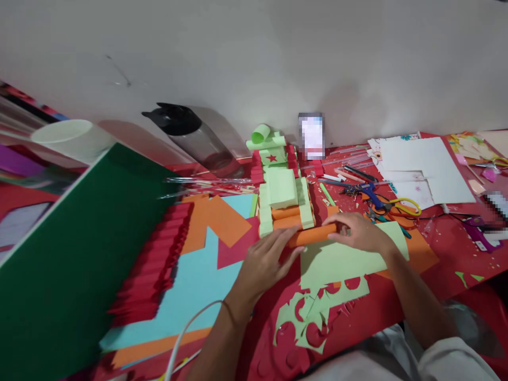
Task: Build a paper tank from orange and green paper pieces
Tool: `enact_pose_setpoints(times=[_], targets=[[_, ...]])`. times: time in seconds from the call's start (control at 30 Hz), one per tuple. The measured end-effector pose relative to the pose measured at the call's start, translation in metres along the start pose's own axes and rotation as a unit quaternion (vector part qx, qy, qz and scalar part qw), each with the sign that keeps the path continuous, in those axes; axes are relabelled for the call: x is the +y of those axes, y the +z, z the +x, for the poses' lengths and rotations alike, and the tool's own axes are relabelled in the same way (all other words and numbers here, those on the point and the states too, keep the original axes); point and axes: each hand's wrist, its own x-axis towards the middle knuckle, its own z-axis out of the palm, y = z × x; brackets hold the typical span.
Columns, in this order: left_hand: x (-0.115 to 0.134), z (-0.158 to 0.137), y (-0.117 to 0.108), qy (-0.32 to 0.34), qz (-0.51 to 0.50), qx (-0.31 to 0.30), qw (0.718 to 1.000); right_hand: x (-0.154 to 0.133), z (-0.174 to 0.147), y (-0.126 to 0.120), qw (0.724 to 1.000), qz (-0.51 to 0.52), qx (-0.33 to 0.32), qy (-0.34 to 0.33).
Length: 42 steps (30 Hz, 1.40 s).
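Observation:
An orange paper roll (315, 234) lies across between my two hands. My left hand (268, 260) closes on its left end, with the thumb below and the fingers above. At the roll's right end, the fingers of my right hand (357, 231) curl around the paper. Right behind the roll stands a light green paper model (282, 185) with red pleated sides, orange rolls at its front and a red star on a green piece. Under my right hand is a light green sheet (337, 260).
Cut green scraps (317, 312) lie in front. To the left are red pleated paper (159, 259), a blue sheet (190, 286) and a dark green board (87, 238). A bottle (202, 140) and phone (312, 135) lean against the wall. Yellow-handled scissors (405, 206) and a glue gun (369, 194) sit right.

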Motion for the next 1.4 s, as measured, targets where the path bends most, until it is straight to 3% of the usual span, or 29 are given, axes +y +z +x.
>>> enact_pose_setpoints(times=[0.13,0.27,0.37,0.5,0.57,0.63,0.7,0.8,0.9,0.97,1.13,1.27,1.4], targets=[[-0.006,0.001,0.002,-0.1,0.015,0.08,0.992,0.01,-0.001,-0.01,0.987,0.089,0.117,0.065],[-0.009,0.002,0.004,-0.132,0.013,0.107,0.985,0.012,0.001,-0.009,0.972,0.117,0.188,0.084],[-0.006,0.003,0.004,-0.097,0.001,0.118,0.988,0.005,0.004,-0.002,0.98,0.102,0.158,0.058],[0.0,0.002,0.006,-0.008,0.035,0.073,0.997,-0.01,0.01,0.013,0.992,0.086,0.088,0.009],[0.0,0.0,0.008,0.023,0.048,0.053,0.997,-0.015,0.013,0.019,0.993,0.09,0.075,-0.003],[-0.002,-0.001,0.01,0.025,0.056,0.071,0.996,-0.018,0.015,0.023,0.991,0.109,0.078,-0.005],[-0.006,-0.001,0.008,-0.018,0.071,0.129,0.989,-0.017,0.017,0.025,0.986,0.134,0.096,-0.004],[-0.014,0.0,-0.001,-0.167,0.111,0.203,0.959,-0.011,0.017,0.023,0.981,0.144,0.127,0.005],[-0.026,-0.001,-0.008,-0.314,0.147,0.16,0.924,-0.004,0.018,0.023,0.984,0.123,0.124,0.025],[-0.035,-0.004,-0.008,-0.356,0.155,0.109,0.915,0.0,0.018,0.025,0.988,0.108,0.099,0.04],[-0.048,-0.016,-0.001,-0.316,0.158,0.069,0.933,0.005,0.016,0.035,0.992,0.098,0.045,0.068],[-0.042,-0.012,-0.001,-0.281,0.127,0.086,0.947,0.007,0.018,0.042,0.987,0.132,0.042,0.076],[-0.033,-0.006,0.002,-0.324,0.032,0.042,0.945,0.003,0.02,0.046,0.97,0.234,0.025,0.059]])
